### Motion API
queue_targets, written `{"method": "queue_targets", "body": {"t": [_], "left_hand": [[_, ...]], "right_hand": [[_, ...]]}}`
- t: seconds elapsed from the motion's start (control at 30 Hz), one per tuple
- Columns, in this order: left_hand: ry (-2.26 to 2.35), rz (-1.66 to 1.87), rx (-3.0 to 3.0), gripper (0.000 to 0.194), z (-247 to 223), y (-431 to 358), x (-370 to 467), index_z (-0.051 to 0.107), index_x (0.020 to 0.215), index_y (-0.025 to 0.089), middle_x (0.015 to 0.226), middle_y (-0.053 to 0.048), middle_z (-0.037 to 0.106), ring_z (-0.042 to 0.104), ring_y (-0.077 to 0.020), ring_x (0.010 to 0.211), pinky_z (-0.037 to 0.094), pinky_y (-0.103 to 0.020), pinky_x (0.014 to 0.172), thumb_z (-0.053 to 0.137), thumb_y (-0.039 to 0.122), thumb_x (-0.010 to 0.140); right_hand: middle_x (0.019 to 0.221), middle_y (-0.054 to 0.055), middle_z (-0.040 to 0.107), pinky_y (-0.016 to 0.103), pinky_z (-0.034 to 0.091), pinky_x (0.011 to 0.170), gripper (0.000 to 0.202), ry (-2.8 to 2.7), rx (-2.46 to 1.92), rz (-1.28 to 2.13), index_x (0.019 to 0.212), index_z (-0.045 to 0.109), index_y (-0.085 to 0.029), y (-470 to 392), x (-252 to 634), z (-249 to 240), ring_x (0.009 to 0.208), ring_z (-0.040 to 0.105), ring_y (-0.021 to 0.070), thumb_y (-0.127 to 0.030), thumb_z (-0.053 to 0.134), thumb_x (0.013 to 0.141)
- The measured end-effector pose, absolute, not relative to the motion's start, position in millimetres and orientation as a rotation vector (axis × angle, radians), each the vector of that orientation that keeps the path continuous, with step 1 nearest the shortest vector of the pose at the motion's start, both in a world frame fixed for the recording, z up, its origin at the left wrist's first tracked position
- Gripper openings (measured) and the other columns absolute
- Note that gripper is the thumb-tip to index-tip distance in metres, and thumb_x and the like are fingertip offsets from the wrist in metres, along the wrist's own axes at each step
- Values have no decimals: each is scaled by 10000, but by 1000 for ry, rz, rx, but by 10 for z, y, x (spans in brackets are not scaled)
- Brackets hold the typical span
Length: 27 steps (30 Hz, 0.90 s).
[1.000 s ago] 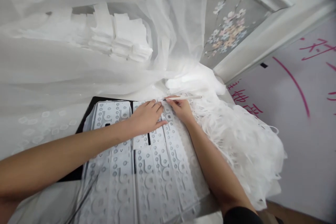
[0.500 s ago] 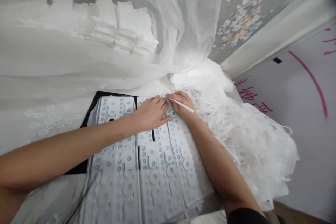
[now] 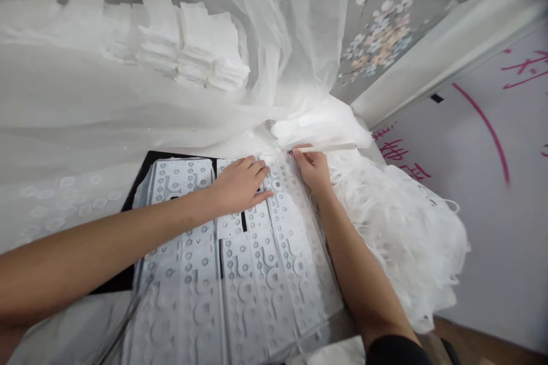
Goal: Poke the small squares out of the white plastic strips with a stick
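My left hand (image 3: 240, 185) lies open, palm down, on white sheets (image 3: 244, 274) printed or cut with grey rings, curves and squares. Its fingers point to the far edge and the thumb is spread to the right. At the far right corner of the sheets, the fingers of my right hand (image 3: 313, 168) are closed in a pinch. A small dark tip (image 3: 291, 151) sticks out to the left of them, seemingly the end of a slim white stick mostly hidden by the hand. Just behind this hand runs a pale strip (image 3: 342, 147).
A large heap of tangled white strips (image 3: 398, 234) spills to the right. White film rolls or folds (image 3: 321, 125) lie behind. Stacked white pieces (image 3: 201, 45) sit at the back under sheer film. A black board (image 3: 141, 182) shows under the sheets; a whiteboard (image 3: 462, 199) stands right.
My right hand has moved right, away from my left hand, and turned so the white stick is mostly hidden. My left hand stays on the sheets. The view has shifted slightly.
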<state>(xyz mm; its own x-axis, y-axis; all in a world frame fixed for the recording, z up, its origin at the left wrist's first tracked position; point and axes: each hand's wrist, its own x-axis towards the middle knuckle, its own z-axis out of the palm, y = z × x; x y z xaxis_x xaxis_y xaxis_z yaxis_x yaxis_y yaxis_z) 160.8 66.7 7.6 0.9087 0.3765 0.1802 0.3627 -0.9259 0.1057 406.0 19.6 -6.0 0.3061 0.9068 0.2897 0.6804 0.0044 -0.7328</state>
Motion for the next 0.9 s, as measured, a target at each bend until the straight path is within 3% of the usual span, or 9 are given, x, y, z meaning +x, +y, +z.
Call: {"method": "queue_targets", "body": {"t": [0.53, 0.73, 0.9], "left_hand": [[591, 331, 2992, 594, 39, 681, 1606, 565, 1355, 102, 1384, -152, 568, 508, -319, 1231, 412, -417, 1012, 386, 549, 1008], [579, 311, 2980, 602, 57, 685, 1608, 553, 1360, 86, 1358, -162, 576, 498, -323, 1236, 400, -423, 1025, 393, 546, 1007], [573, 304, 2967, 589, 52, 690, 1609, 528, 1403, 153, 1371, -139, 557, 478, -324, 1248, 393, -440, 1032, 369, 561, 1009]], "right_hand": [[966, 26, 769, 342, 533, 794, 315, -1487, -1693, 465, 956, 761, -205, 178, 4067, -64, 898, 710, 238, -453, 570, 916], [1022, 68, 759, 370, 500, 934, 258, -1806, -1690, 171, 1014, 741, -204, 180, 4057, -69, 1010, 658, 234, -350, 538, 953], [951, 84, 739, 363, 471, 927, 291, -2004, -1829, -98, 1039, 704, -196, 174, 3996, -74, 941, 614, 228, -269, 426, 996]]}}
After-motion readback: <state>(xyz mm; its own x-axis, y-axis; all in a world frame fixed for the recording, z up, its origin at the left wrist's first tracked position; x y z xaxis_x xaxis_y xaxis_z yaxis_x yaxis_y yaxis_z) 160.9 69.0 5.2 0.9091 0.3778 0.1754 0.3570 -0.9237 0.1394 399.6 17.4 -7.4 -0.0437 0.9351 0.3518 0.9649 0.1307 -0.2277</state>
